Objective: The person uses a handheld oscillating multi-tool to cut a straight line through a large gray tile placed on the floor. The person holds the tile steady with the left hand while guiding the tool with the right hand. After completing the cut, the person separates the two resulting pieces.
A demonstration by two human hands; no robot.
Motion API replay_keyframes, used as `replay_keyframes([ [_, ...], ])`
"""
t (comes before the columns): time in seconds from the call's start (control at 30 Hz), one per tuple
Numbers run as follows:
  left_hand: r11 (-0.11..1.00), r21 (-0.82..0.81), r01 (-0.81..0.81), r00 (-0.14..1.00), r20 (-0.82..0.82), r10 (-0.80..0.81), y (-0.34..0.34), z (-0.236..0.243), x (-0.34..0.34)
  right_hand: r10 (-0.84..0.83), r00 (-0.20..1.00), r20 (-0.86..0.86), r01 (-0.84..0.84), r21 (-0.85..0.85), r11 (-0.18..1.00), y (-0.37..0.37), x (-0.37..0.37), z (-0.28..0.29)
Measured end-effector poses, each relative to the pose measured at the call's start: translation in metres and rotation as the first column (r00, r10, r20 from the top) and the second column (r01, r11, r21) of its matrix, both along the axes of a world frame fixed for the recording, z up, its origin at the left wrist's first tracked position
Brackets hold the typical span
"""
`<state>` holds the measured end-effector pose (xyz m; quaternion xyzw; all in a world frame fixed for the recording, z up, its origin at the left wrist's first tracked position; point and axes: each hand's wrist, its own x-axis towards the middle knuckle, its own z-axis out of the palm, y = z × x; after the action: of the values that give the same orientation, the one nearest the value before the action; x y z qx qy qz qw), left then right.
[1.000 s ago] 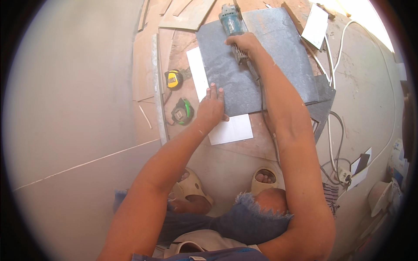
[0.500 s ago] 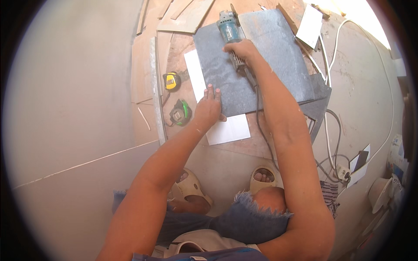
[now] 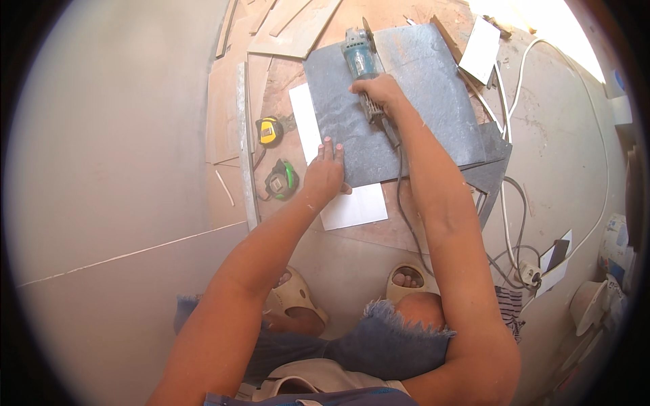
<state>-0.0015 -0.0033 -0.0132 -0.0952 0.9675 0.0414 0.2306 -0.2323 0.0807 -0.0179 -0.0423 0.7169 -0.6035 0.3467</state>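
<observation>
Tile (image 3: 433, 101), grey, lies flat on the brown board (image 3: 281, 88), upper middle of the view. Nearest: tan sandals (image 3: 291, 298) on the floor (image 3: 352, 271); socket block (image 3: 528, 273) off to the right. White sheet (image 3: 355, 208) sticks out from beneath the tile's near edge. Left grip (image 3: 325, 174) palm down at the tile's near left corner: fingers extended, thumb apart from them. Green-and-black tape (image 3: 279, 181) left of it; yellow tape (image 3: 269, 131) a little farther, both beside a metal bar (image 3: 246, 149). Dark offcut (image 3: 489, 174) shows under the tile's near right corner. Right grip (image 3: 383, 93) clamped around the rear body of the grinder (image 3: 360, 62), over the tile; contact between tool and tile: cannot tell. Cord (image 3: 400, 166) trails from its near end across the tile's near edge. Disc (image 3: 367, 30), seen nearly edge-on, at the grinder's far end. Farthest: white card (image 3: 481, 51) right, pale panel (image 3: 298, 30) left.
</observation>
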Motion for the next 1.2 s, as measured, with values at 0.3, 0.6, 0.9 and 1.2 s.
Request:
replay_keyframes([
  [0.3, 0.999, 0.034, -0.036, 0.999, -0.007, 0.036, 0.004, 0.006, -0.002, 0.006, 1.0, 0.019, -0.006, 0.011, 1.0, 0.006, 0.006, 0.005],
  [0.6, 1.0, -0.002, -0.01, 1.0, 0.023, 0.01, 0.001, 0.002, -0.002, 0.005, 0.999, 0.044, -0.006, 0.004, 1.0, 0.009, 0.011, 0.008],
  [0.9, 1.0, -0.009, -0.01, 0.999, 0.034, 0.01, 0.002, 0.002, -0.003, 0.021, 1.0, 0.023, -0.021, 0.015, 1.0, 0.012, 0.012, 0.0],
  [1.2, 1.0, 0.007, -0.018, 1.0, -0.001, 0.018, 0.002, 0.003, -0.001, -0.001, 1.0, 0.026, 0.001, 0.003, 1.0, 0.013, 0.018, -0.002],
])
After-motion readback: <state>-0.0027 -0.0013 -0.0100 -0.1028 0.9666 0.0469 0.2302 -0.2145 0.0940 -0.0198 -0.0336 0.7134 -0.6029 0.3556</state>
